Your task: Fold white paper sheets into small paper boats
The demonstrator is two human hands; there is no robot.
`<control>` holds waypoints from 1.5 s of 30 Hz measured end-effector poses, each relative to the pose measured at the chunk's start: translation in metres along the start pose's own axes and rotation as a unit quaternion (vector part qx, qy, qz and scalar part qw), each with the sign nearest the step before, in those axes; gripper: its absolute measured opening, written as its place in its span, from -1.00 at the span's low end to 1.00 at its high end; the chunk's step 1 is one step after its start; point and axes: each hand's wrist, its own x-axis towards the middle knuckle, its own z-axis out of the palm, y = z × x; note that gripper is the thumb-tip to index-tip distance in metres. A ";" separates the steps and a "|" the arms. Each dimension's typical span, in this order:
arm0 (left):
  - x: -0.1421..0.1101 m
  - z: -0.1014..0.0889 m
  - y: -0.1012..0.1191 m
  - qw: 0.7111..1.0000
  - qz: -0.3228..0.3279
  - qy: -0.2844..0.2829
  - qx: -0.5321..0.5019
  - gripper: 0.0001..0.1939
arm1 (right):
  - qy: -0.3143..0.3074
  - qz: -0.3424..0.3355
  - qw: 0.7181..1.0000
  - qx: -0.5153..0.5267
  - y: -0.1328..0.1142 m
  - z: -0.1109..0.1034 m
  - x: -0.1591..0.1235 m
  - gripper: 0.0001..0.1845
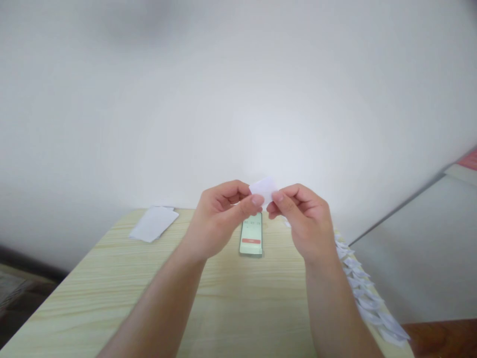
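Left hand (219, 214), right hand (307, 216), both pinching white paper (265, 187), held between them

On my feed, the left hand (219, 216) and right hand (303, 216) concealed portions of the small paper (264, 188). The left hand partly obscured the phone (251, 244); I could not read its blurred digits. Individual folds in the paper row (363, 293) were indistinct. The bottom edge truncated both forearms (160, 303) and the table (238, 313); the right edge truncated a red item (468, 160).
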 end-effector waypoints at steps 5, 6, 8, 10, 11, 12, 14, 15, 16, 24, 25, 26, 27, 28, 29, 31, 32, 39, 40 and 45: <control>-0.002 0.006 0.002 1.000 -0.002 0.008 0.005 -0.86 | -0.051 0.029 0.998 -0.012 -0.001 0.002 -0.003 -0.84; -0.002 0.007 0.003 1.000 -0.004 0.013 0.009 -0.84 | -0.059 0.040 0.997 -0.022 -0.002 0.001 -0.003 -0.83; -0.003 0.007 0.003 1.000 -0.003 0.013 0.009 -0.81 | -0.068 0.054 0.995 -0.038 -0.003 0.000 -0.004 -0.79; -0.003 0.006 0.003 1.000 0.003 0.002 0.005 -0.77 | -0.075 0.062 0.995 -0.037 -0.003 -0.001 -0.004 -0.80; -0.003 0.006 0.004 1.000 0.005 -0.003 0.003 -0.75 | -0.081 0.064 0.994 -0.026 -0.003 -0.001 -0.003 -0.86; -0.003 0.004 0.004 1.000 0.007 -0.005 0.001 -0.72 | -0.087 0.062 0.994 -0.008 -0.003 -0.002 -0.003 -0.94; -0.003 0.002 0.005 1.000 0.010 -0.004 -0.002 -0.73 | -0.099 0.047 0.993 0.034 -0.002 -0.004 -0.002 -0.73; -0.002 0.000 0.005 1.000 0.012 -0.002 -0.003 -0.76 | -0.105 0.033 0.993 0.048 -0.002 -0.005 -0.002 -0.62; -0.002 -0.001 0.005 1.000 0.016 0.000 -0.004 -0.81 | -0.108 0.018 0.993 0.053 -0.001 -0.005 -0.001 -0.59; -0.004 -0.005 0.010 0.999 0.017 -0.038 -0.020 -0.88 | -0.079 -0.025 0.997 -0.012 -0.004 -0.009 -0.005 -0.85; -0.005 -0.005 0.010 0.999 0.019 -0.045 -0.022 -0.85 | -0.077 -0.024 0.997 -0.014 -0.006 -0.009 -0.006 -0.86; -0.006 -0.005 0.011 0.998 0.022 -0.049 -0.023 -0.83 | -0.079 -0.023 0.996 -0.016 -0.008 -0.010 -0.006 -0.86; -0.007 -0.005 0.012 0.998 0.026 -0.051 -0.023 -0.82 | -0.083 -0.021 0.996 -0.017 -0.010 -0.011 -0.006 -0.87; -0.007 -0.005 0.013 0.998 0.029 -0.050 -0.023 -0.83 | -0.087 -0.019 0.996 -0.020 -0.012 -0.011 -0.007 -0.88; -0.008 -0.005 0.013 0.998 0.032 -0.048 -0.024 -0.84 | -0.090 -0.019 0.996 -0.020 -0.013 -0.011 -0.007 -0.89; -0.009 -0.004 0.014 0.998 0.039 -0.044 -0.025 -0.87 | -0.086 -0.027 0.996 -0.010 -0.013 -0.010 -0.008 -0.90; -0.010 -0.004 0.014 0.998 0.043 -0.041 -0.024 -0.90 | -0.079 -0.032 0.996 -0.001 -0.012 -0.009 -0.008 -0.91; -0.012 -0.002 0.013 0.997 0.070 -0.023 -0.001 -0.97 | -0.039 -0.036 0.999 -0.013 -0.010 0.000 -0.010 -0.88; -0.012 -0.001 0.013 0.997 0.074 -0.015 0.005 -0.96 | -0.033 -0.038 0.999 -0.017 -0.011 0.001 -0.011 -0.87; -0.012 0.002 0.012 0.995 0.088 0.008 0.035 -0.94 | -0.004 -0.047 0.999 -0.019 -0.011 0.004 -0.012 -0.87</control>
